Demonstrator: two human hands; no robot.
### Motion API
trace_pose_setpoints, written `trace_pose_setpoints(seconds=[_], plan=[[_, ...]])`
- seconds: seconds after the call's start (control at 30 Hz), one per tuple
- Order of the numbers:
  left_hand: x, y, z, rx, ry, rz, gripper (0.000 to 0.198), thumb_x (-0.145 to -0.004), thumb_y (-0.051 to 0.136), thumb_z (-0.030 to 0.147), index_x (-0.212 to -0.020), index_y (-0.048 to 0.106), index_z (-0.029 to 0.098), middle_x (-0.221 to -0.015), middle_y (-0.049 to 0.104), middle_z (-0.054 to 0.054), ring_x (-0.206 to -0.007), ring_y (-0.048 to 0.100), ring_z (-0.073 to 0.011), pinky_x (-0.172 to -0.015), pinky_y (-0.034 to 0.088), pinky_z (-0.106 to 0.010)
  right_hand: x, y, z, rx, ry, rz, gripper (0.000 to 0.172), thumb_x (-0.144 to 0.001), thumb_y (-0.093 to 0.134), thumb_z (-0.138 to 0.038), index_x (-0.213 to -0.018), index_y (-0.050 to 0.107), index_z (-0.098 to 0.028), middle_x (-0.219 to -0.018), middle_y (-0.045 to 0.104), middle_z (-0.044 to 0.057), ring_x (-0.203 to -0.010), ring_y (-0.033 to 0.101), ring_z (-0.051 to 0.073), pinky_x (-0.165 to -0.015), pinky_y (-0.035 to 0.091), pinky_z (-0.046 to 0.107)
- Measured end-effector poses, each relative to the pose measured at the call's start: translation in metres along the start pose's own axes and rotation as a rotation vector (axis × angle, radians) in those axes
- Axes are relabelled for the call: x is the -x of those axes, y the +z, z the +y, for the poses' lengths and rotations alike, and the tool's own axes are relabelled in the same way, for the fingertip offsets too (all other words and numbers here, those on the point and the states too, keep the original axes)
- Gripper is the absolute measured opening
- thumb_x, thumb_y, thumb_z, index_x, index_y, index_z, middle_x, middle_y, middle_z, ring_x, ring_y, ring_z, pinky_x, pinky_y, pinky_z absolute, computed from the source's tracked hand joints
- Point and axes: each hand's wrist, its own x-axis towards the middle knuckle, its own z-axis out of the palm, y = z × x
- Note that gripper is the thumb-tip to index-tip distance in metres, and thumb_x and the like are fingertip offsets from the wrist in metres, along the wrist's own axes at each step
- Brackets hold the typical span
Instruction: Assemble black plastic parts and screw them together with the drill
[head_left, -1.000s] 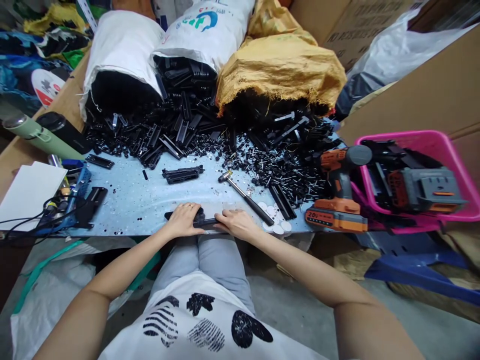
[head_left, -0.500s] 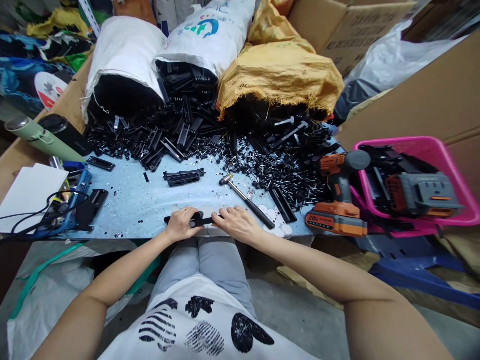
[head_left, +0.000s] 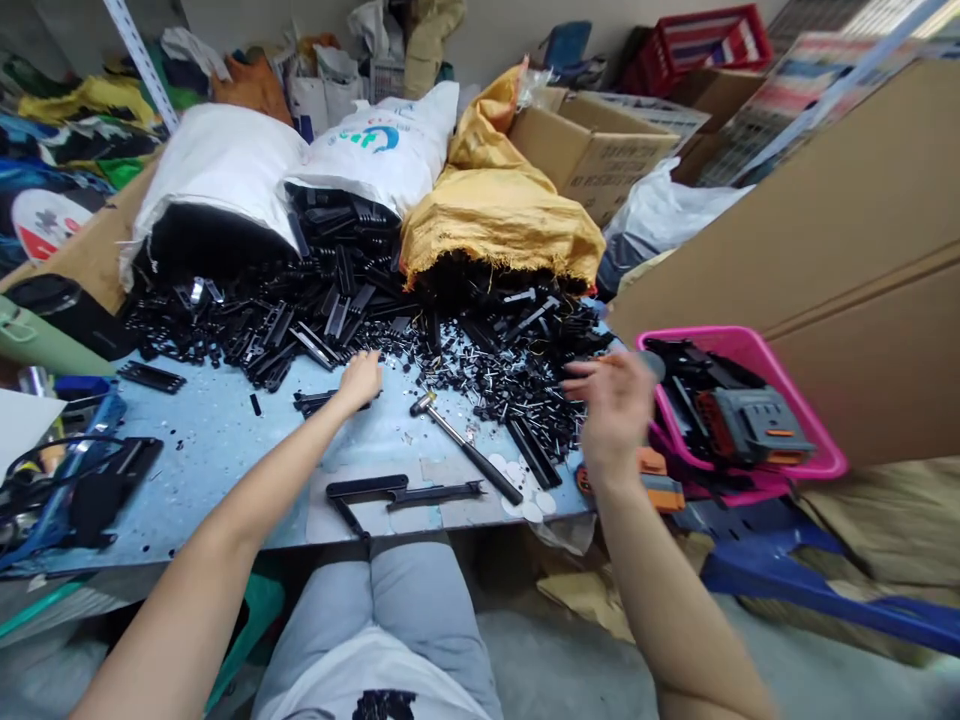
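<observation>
My left hand (head_left: 362, 380) is at the near edge of the heap of small black parts and screws (head_left: 409, 340), its fingers curled together; anything in them is hidden. Just below that hand, short black plastic strips (head_left: 313, 402) lie partly covered by the wrist. My right hand (head_left: 616, 405) is raised in front of the cordless drill (head_left: 660, 488), slightly blurred, fingers apart and nothing visible in them. It hides much of the drill's body. Near the front edge lies a jointed black plastic piece (head_left: 367, 488), bent at an angle, with a long black bar (head_left: 439, 495) at its right end.
A small hammer (head_left: 472, 445) lies right of centre beside white discs (head_left: 532, 500) and a black channel piece (head_left: 534, 452). White sacks (head_left: 217, 165) and a yellow sack (head_left: 502, 220) spill black parts at the back. A pink basket (head_left: 806, 410) stands right, a blue basket (head_left: 105, 425) left.
Both hands have let go of the black pieces, which now lie at the front edge. My left hand moved forward to the heap, my right hand rightward to the drill. The view has tilted up.
</observation>
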Motion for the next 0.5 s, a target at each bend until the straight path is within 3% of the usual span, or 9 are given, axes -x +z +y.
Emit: trace_pose_setpoints(seconds=[0.03, 0.07, 0.1, 0.13, 0.2, 0.3, 0.4, 0.5], plan=[[-0.016, 0.003, -0.002, -0.010, -0.027, -0.009, 0.035, -0.089, 0.039, 0.019, -0.121, 0.049, 0.009, -0.118, 0.054, -0.019, -0.110, 0.053, -0.0261, -0.093, 0.040, -0.036, -0.019, -0.006, 0.005, -0.056, 0.013, 0.177, 0.036, -0.095, 0.036, -0.039, -0.124, 0.038, -0.019, -0.091, 0.060, 0.007, -0.064, 0.058, 0.013, -0.059, 0.047, 0.029], [-0.027, 0.007, -0.003, -0.016, -0.048, -0.020, 0.034, -0.088, 0.040, 0.017, -0.120, 0.050, 0.008, -0.118, 0.053, -0.021, -0.109, 0.053, -0.0268, -0.093, 0.040, -0.036, -0.034, -0.007, 0.010, -0.072, 0.026, 0.256, 0.033, -0.094, 0.038, -0.039, -0.118, 0.043, -0.018, -0.086, 0.059, 0.006, -0.063, 0.056, 0.013, -0.058, 0.047, 0.028], [-0.035, 0.011, -0.003, -0.018, -0.061, -0.031, 0.033, -0.087, 0.040, 0.015, -0.117, 0.051, 0.007, -0.117, 0.053, -0.022, -0.108, 0.054, -0.0274, -0.092, 0.041, -0.037, -0.043, -0.004, 0.017, -0.055, 0.033, 0.240, 0.030, -0.093, 0.041, -0.039, -0.110, 0.048, -0.017, -0.082, 0.058, 0.004, -0.064, 0.056, 0.013, -0.059, 0.047, 0.027], [-0.041, 0.014, -0.002, -0.022, -0.074, -0.041, 0.032, -0.085, 0.041, 0.013, -0.114, 0.053, 0.005, -0.116, 0.053, -0.023, -0.106, 0.055, -0.0278, -0.090, 0.042, -0.037, -0.047, 0.004, 0.024, 0.003, 0.044, 0.123, 0.027, -0.091, 0.044, -0.039, -0.102, 0.053, -0.016, -0.081, 0.058, 0.004, -0.066, 0.056, 0.013, -0.062, 0.047, 0.027], [-0.046, 0.018, 0.002, -0.026, -0.093, -0.053, 0.028, -0.081, 0.044, 0.008, -0.106, 0.057, 0.003, -0.111, 0.055, -0.024, -0.101, 0.059, -0.0279, -0.087, 0.044, -0.036, -0.044, 0.032, 0.038, 0.181, 0.066, -0.258, 0.024, -0.090, 0.046, -0.037, -0.092, 0.059, -0.016, -0.085, 0.061, 0.005, -0.075, 0.058, 0.015, -0.071, 0.048, 0.029], [-0.048, 0.014, 0.010, -0.016, -0.104, -0.040, 0.023, -0.078, 0.046, 0.004, -0.096, 0.061, 0.003, -0.100, 0.060, -0.023, -0.095, 0.061, -0.0274, -0.084, 0.046, -0.035, -0.033, 0.086, 0.056, 0.547, 0.036, -0.700, 0.025, -0.090, 0.045, -0.028, -0.105, 0.060, -0.015, -0.104, 0.062, 0.010, -0.097, 0.056, 0.019, -0.082, 0.045, 0.029], [-0.035, 0.000, 0.011, 0.004, -0.083, 0.012, 0.023, -0.080, 0.047, 0.008, -0.098, 0.061, 0.006, -0.101, 0.061, -0.019, -0.097, 0.060, -0.0244, -0.087, 0.045, -0.033, -0.028, 0.129, 0.066, 0.811, -0.011, -0.851, 0.032, -0.089, 0.044, -0.021, -0.118, 0.054, -0.013, -0.117, 0.057, 0.015, -0.112, 0.049, 0.024, -0.087, 0.042, 0.032], [0.007, -0.014, 0.001, 0.213, 0.037, 0.139, 0.020, -0.080, 0.053, 0.016, -0.099, 0.061, 0.013, -0.100, 0.063, -0.010, -0.090, 0.061, -0.0183, -0.086, 0.047, -0.029, -0.030, 0.150, 0.070, 0.841, -0.005, -0.898, 0.030, -0.087, 0.044, -0.016, -0.113, 0.057, -0.011, -0.115, 0.058, 0.017, -0.109, 0.051, 0.025, -0.087, 0.042, 0.034]])
